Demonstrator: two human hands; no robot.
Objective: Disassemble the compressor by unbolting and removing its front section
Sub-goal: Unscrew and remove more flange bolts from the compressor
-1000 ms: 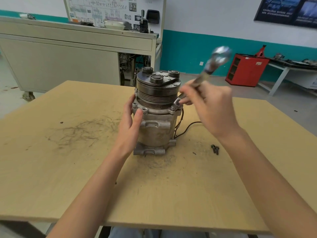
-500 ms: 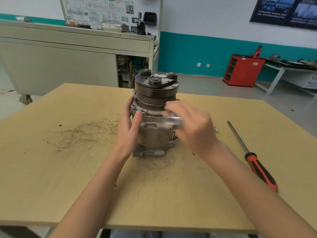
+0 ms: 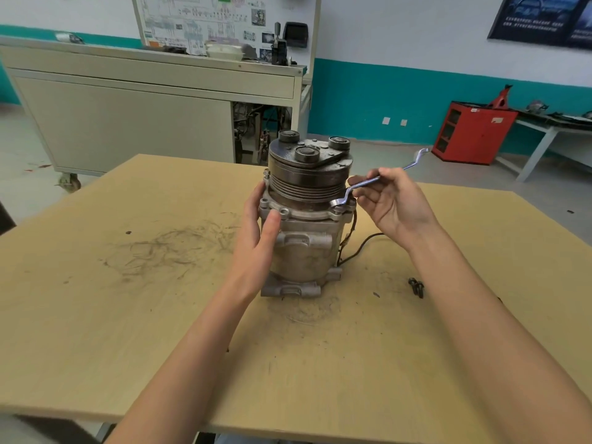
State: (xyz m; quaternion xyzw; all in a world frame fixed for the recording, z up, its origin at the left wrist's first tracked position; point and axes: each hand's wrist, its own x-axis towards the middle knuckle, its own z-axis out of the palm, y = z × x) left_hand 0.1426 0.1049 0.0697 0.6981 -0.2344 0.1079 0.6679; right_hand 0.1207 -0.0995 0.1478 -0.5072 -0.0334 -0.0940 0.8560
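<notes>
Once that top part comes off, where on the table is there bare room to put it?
The widest bare stretch of the table lies left of the compressor and the left hand, though smudged. Another lies near the front edge, between the forearms. Right of the compressor is crowded: cable, loose bolts, and the right hand holding the wrench.

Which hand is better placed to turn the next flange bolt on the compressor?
Right. The right hand pinches the wrench, whose ring end sits at the right edge of the flange. The left hand grips the compressor and probably serves best steadying it.
</notes>
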